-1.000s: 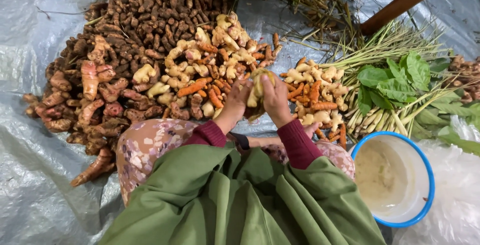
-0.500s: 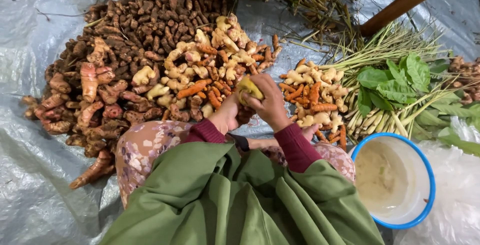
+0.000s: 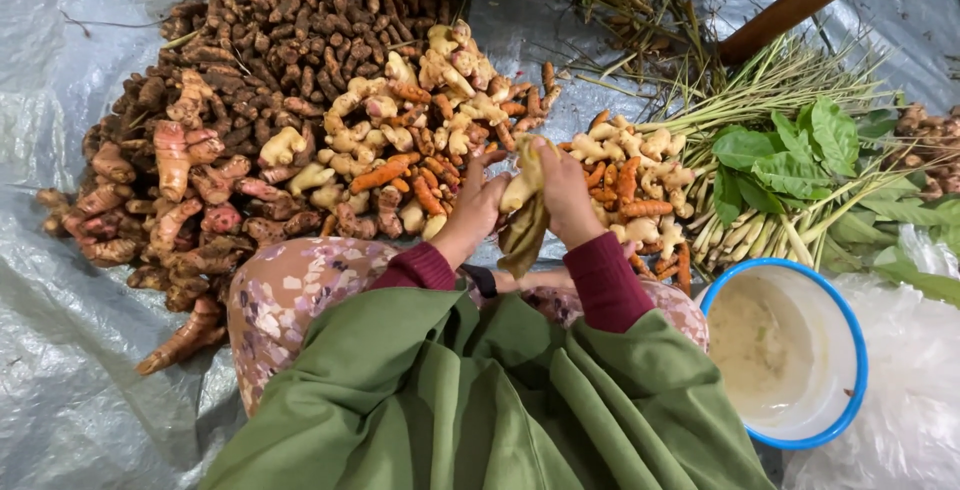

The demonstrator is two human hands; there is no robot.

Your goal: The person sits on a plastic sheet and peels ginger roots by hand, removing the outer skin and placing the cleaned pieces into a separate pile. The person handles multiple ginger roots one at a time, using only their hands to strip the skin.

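Both hands meet in front of me over a heap of roots. My left hand (image 3: 477, 205) and my right hand (image 3: 563, 193) together hold a pale yellow root (image 3: 522, 187) with a limp brownish-green leaf or cloth (image 3: 524, 237) hanging down from it. Just beyond the hands lies a pile of pale ginger-like roots mixed with orange turmeric fingers (image 3: 430, 140). My maroon sleeves and green garment fill the lower part of the view.
Dark brown rhizomes (image 3: 290, 60) and pinkish galangal (image 3: 170, 180) lie to the left on a grey plastic sheet (image 3: 60, 350). Lemongrass stalks and green leaves (image 3: 790, 160) sit at the right. A white bowl with a blue rim (image 3: 785, 350) stands near my right knee.
My hands have drawn slightly toward me with the pale root. The dangling brownish-green piece now shows below it, hanging between my wrists.
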